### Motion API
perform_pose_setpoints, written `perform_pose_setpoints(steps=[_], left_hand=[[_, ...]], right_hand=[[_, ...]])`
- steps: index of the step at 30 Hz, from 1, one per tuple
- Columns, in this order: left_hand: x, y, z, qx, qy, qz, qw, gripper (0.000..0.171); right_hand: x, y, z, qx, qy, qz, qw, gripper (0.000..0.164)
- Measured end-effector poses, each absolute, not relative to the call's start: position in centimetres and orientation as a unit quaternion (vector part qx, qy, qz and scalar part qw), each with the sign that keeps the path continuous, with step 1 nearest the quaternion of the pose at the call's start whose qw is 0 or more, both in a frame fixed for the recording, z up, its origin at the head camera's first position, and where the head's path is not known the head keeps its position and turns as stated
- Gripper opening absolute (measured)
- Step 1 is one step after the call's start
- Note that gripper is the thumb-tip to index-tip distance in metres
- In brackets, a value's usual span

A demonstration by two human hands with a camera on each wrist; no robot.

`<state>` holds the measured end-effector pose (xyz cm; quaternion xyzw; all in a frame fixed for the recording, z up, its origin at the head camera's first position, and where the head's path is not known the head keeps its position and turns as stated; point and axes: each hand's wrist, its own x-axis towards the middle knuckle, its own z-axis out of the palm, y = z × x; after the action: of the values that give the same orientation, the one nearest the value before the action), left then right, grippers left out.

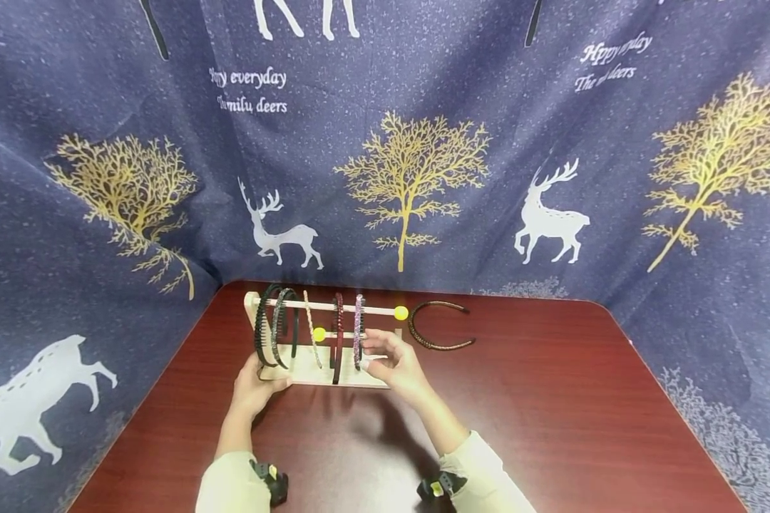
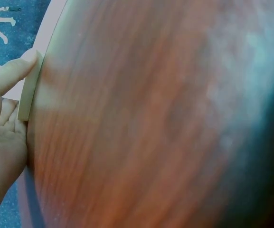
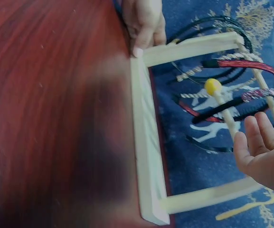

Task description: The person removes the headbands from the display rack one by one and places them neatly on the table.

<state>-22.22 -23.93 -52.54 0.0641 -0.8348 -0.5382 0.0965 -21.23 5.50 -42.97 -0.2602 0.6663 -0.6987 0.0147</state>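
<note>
Five headbands are hanging on the wooden rack (image 1: 324, 370) as I am gripping its base corner with my left hand (image 1: 253, 385); my right hand (image 1: 394, 367) is hovering released beside the sparkly headband (image 1: 358, 331). Bumping a rod could, I judge, tip the rack on the table (image 1: 552, 427).

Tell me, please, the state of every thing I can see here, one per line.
Wooden rack: upright on the table, five headbands hanging.
Brown headband: lying flat beside the rack.
Left hand: grips the rack's left end.
Right hand: open, fingers near the sparkly headband.
</note>
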Motion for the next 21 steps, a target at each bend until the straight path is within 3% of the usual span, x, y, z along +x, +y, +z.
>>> perform_pose_setpoints(steps=[9,17,21], left_hand=[[-22.4,-24.3,-52.4,0.069,-0.841,-0.529,0.089,0.065],[-22.4,-24.1,-52.4,0.067,-0.825,-0.554,0.091,0.064],[-22.4,-23.9,-52.7,0.063,-0.819,-0.563,0.092,0.065]], right_hand=[[-20.6,3.8,-42.3,-0.22,0.672,-0.706,0.023,0.046],[-21.0,3.6,-42.8,-0.222,0.684,-0.695,-0.007,0.021],[-20.9,3.7,-42.9,-0.223,0.687,-0.692,-0.011,0.018]])
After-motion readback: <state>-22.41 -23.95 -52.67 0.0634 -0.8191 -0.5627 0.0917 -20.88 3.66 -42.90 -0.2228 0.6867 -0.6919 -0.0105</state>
